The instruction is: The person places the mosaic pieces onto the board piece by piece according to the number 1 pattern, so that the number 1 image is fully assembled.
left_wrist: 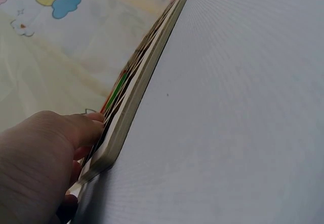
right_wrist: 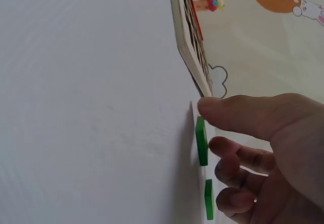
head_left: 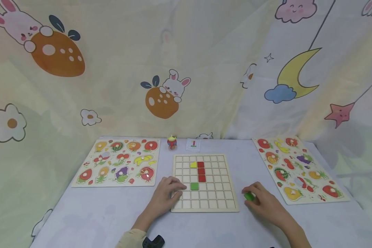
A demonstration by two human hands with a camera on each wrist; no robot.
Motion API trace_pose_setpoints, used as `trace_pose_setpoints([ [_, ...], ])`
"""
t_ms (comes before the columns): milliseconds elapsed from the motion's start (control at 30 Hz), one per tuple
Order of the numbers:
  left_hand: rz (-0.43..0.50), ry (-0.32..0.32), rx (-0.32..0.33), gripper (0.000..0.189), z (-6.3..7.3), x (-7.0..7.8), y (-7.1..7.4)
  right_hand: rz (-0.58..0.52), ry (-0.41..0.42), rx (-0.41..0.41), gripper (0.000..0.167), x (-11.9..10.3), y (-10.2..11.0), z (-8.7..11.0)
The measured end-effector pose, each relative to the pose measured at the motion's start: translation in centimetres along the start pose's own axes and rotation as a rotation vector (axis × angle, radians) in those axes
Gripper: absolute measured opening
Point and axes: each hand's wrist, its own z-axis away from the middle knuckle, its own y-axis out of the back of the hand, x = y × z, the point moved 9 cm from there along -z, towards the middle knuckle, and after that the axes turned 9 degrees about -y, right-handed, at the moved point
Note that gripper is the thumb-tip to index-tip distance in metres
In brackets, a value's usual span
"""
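A wooden grid board (head_left: pixel 208 204) lies flat on the table between the hands. Several coloured square tiles sit on it: one yellow tile (head_left: pixel 193 165), a column of red tiles (head_left: pixel 201 171) and one green tile (head_left: pixel 194 186). My left hand (head_left: pixel 165 193) rests at the board's left edge, thumb and index finger reaching over the grid with relaxed fingers. Right of the board, my right hand (head_left: pixel 264 203) pinches a loose green tile (right_wrist: pixel 201 140) between thumb and fingers, close to the tabletop. A second green tile (right_wrist: pixel 209 198) shows beside the curled fingers in the right wrist view.
Fruit puzzle boards stand on both sides, one left (head_left: pixel 117 162) and one right (head_left: pixel 300 168). Behind the grid board are a small toy figure (head_left: pixel 172 142) and a card with a printed grid pattern (head_left: pixel 193 145). A patterned cloth (head_left: pixel 204 51) hangs at the back.
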Motion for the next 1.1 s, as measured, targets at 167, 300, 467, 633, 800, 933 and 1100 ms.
trace_pose_setpoints([
  [167,0.022,0.031,-0.007,0.022,-0.1,-0.1,0.0,0.000,0.000,-0.020,0.030,0.6,0.1,0.3],
  [300,0.027,0.040,-0.010,0.023,-0.1,-0.1,0.0,-0.010,0.017,-0.025,0.030,0.8,0.1,0.4],
  [467,0.036,0.052,-0.019,0.021,-0.1,-0.1,0.0,0.004,0.031,-0.017,0.029,0.8,0.1,0.4],
  [633,0.029,0.054,-0.017,0.022,0.0,-0.2,-0.1,0.033,0.019,0.007,0.027,0.8,0.3,0.3],
  [800,0.020,0.051,-0.019,0.023,0.1,-0.3,-0.1,0.013,0.040,0.040,0.027,0.4,0.4,0.2],
  [933,0.010,0.035,-0.010,0.023,0.1,-0.3,-0.1,-0.018,0.076,0.075,0.028,0.0,0.5,0.0],
  [1100,0.015,0.033,-0.005,0.023,0.1,-0.3,-0.1,-0.048,0.119,0.107,0.029,-0.5,0.6,0.0],
])
